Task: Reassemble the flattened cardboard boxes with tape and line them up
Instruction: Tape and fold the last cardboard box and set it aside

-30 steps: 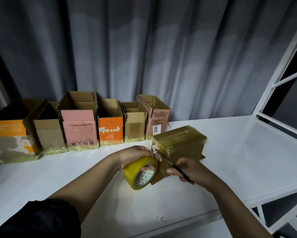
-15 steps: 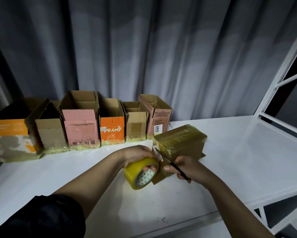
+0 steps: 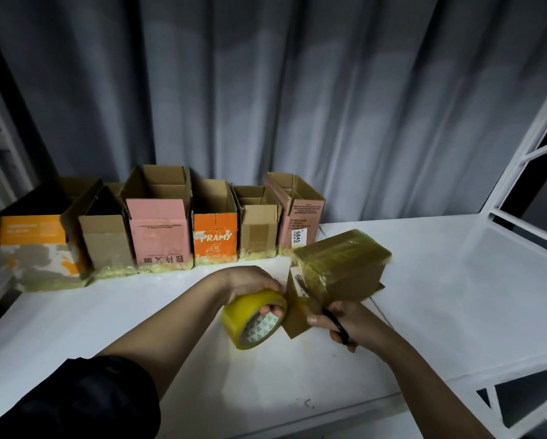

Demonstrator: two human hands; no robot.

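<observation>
A small brown cardboard box point(image 3: 345, 264) lies on the white table point(image 3: 456, 296), its upper face covered in yellowish tape. My left hand point(image 3: 253, 280) grips a yellow tape roll point(image 3: 253, 318) just left of the box, fingers through the core. A strip of tape point(image 3: 297, 321) runs from the roll to the box's near end. My right hand point(image 3: 351, 324) holds black scissors point(image 3: 337, 326) at that strip, their blades mostly hidden by my fingers. Several open boxes point(image 3: 158, 223) stand in a row at the back left.
A dark grey curtain point(image 3: 266, 106) hangs behind the table. A white metal shelf frame point(image 3: 519, 172) rises at the right, with lower rails point(image 3: 525, 407) beyond the table's front right corner.
My right hand with the scissors has slid slightly down and right along the tape strip. The roll and the box stay almost where they were.
</observation>
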